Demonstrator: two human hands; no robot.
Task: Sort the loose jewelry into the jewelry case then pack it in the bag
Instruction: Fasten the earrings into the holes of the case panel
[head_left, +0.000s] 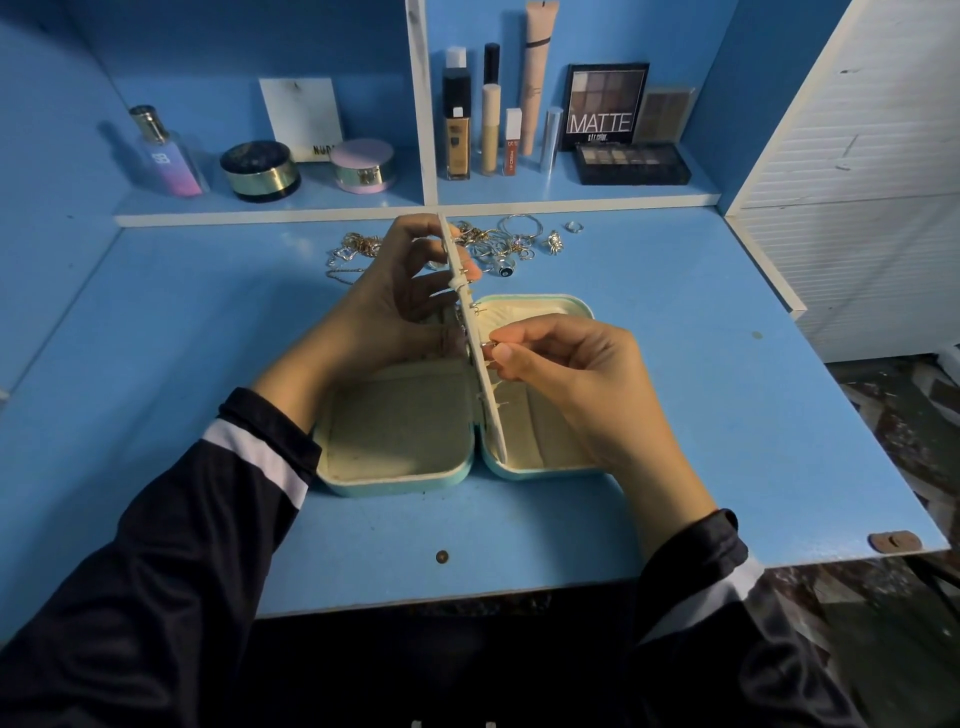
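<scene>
Our left hand grips the earring panel upright so our right hand, fingers pinching an earring, can hook it.

1. "MATTE": big white caps on front of dark eyeshadow palette box, standing upright at back of right shelf bay. Small line of print just under it, too blurry to read for sure.
2. "NUD…": black letters at bottom edge of white card leaning on back wall of left bay; rest of word cut off by pink compact.
3. Two-letter logo, looks like "SB" or "BB", on pink-purple perfume bottle, far left.
4. Vertical print on orange lip gloss tube: too small to read.
</scene>
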